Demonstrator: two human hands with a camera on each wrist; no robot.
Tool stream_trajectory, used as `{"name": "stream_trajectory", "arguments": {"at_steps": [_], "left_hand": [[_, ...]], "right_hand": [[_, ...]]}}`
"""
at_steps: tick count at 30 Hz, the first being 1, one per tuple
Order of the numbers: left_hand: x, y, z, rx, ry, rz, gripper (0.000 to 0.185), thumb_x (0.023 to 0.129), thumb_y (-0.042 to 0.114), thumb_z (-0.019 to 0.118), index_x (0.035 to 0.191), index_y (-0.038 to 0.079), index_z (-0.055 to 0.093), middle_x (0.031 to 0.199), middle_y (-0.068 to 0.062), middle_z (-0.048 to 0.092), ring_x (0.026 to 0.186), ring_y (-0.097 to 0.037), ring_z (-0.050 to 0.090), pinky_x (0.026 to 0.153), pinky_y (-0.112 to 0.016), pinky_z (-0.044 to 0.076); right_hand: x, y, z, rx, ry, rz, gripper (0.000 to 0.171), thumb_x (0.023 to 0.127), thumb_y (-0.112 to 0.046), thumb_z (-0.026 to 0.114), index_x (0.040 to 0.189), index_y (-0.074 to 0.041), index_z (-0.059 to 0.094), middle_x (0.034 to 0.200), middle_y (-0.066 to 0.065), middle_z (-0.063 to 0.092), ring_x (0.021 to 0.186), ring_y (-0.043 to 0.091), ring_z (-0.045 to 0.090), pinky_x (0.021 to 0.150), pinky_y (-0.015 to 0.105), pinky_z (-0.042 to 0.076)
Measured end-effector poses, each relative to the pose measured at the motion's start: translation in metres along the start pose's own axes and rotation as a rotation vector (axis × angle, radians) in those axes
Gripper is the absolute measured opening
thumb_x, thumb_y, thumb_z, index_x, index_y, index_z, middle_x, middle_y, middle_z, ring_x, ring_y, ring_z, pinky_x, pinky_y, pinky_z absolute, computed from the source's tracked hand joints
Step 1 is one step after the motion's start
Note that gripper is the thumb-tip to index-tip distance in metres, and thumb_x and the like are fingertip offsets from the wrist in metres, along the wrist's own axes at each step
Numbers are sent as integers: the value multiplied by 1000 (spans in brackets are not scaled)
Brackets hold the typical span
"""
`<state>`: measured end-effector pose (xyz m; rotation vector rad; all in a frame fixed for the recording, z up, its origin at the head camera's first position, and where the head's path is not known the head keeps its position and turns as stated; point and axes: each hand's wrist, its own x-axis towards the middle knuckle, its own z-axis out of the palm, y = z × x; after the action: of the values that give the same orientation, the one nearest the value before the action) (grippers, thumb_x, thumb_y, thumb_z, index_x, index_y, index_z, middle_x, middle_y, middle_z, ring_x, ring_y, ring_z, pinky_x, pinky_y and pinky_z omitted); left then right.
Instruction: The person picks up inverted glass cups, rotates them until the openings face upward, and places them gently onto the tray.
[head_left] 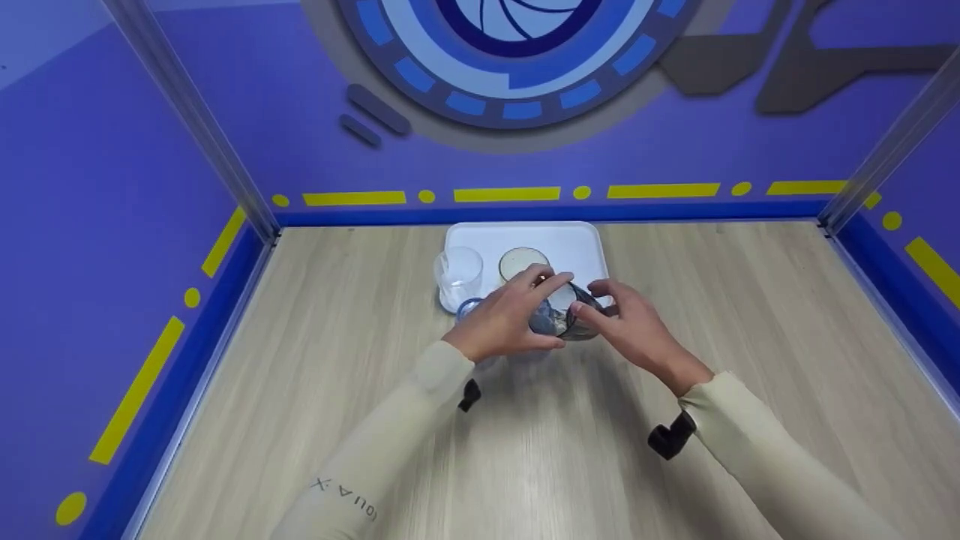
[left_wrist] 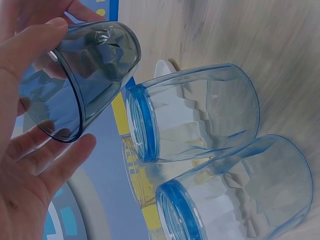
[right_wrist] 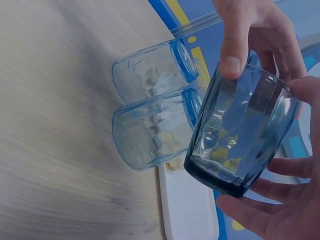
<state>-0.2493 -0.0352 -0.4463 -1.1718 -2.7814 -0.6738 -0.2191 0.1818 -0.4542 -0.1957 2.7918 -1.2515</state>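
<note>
A dark blue-grey tinted drinking glass (right_wrist: 240, 135), faceted and see-through, is held tilted above the table between both hands. My left hand (head_left: 504, 319) grips it around the rim end, thumb on one side and fingers on the other. The right hand (head_left: 637, 328) holds the same glass farther toward its base, with spread, bent fingers and the thumb on its side. Close below, two clear glasses with blue rims stand side by side on the table: one glass (left_wrist: 200, 110) and a second glass (left_wrist: 240, 195). In the head view the left hand mostly covers them.
Behind the hands lies a white tray (head_left: 491, 236). A clear cup (head_left: 459, 271) stands at its left, and a glass with a yellowish rim (head_left: 523, 261) near its middle. The wooden tabletop (head_left: 360, 300) is bounded by blue panels (head_left: 225, 120) at the back and sides.
</note>
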Motion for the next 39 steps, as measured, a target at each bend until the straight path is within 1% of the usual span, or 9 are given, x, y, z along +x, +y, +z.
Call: {"name": "stream_trajectory", "arguments": {"at_steps": [4,9,16,19,23,27,33,36,39], "left_hand": [[0,2,0,-6,6,-16,87,77,50,76,150,29,33,144,1,40,124,-14,47,102,-31,49],[0,2,0,-21,6,-32,89,78,56,73,151,30,29,149,2,37,128,-15,46,103,-33,48],[0,1,1,-50,22,-6,97,74,63,72,152,27,26,150,2,37,129,-14,46,105,-33,46],[1,0,2,-58,27,4,100,72,62,74,152,25,25,149,2,38,129,-14,46,106,-32,45],[1,0,3,-82,24,-10,101,72,60,76,151,23,26,149,3,38,129,-14,46,107,-33,45],[1,0,3,-118,15,-37,102,71,61,76,151,22,27,149,3,38,131,-13,44,108,-34,43],[2,1,4,-175,10,-79,104,69,62,77,151,22,27,150,4,38,131,-14,45,108,-35,43],[2,1,4,-203,16,-83,104,69,60,78,151,21,28,148,3,39,129,-14,47,107,-34,44],[3,2,4,-227,24,-83,103,69,59,78,150,20,28,147,1,40,127,-14,48,107,-32,44]], "right_hand": [[0,1,0,4,15,-7,68,90,-61,54,135,-11,48,134,11,54,109,29,63,89,48,54],[-1,4,0,20,29,-14,66,92,-59,52,136,-10,48,134,12,55,110,31,64,92,50,53],[-2,6,0,49,35,-21,60,94,-54,53,134,-10,50,132,11,56,108,29,65,90,47,54],[-3,6,0,70,33,-25,56,94,-52,52,133,-11,51,131,11,57,106,27,66,89,45,55],[-3,7,0,103,34,-32,51,96,-48,52,131,-11,53,129,10,58,103,25,67,88,43,56],[-3,8,-1,134,32,-39,46,97,-43,51,130,-10,53,128,10,58,102,24,67,86,41,57],[-3,8,-1,171,27,-43,47,99,-40,48,133,-8,52,132,14,57,110,28,64,87,39,57],[-3,8,-1,197,18,-39,47,100,-39,46,135,-8,51,133,15,56,115,29,61,88,38,56],[-5,7,-1,224,12,-31,46,101,-38,46,135,-8,51,130,15,58,116,29,60,89,37,56]]}}
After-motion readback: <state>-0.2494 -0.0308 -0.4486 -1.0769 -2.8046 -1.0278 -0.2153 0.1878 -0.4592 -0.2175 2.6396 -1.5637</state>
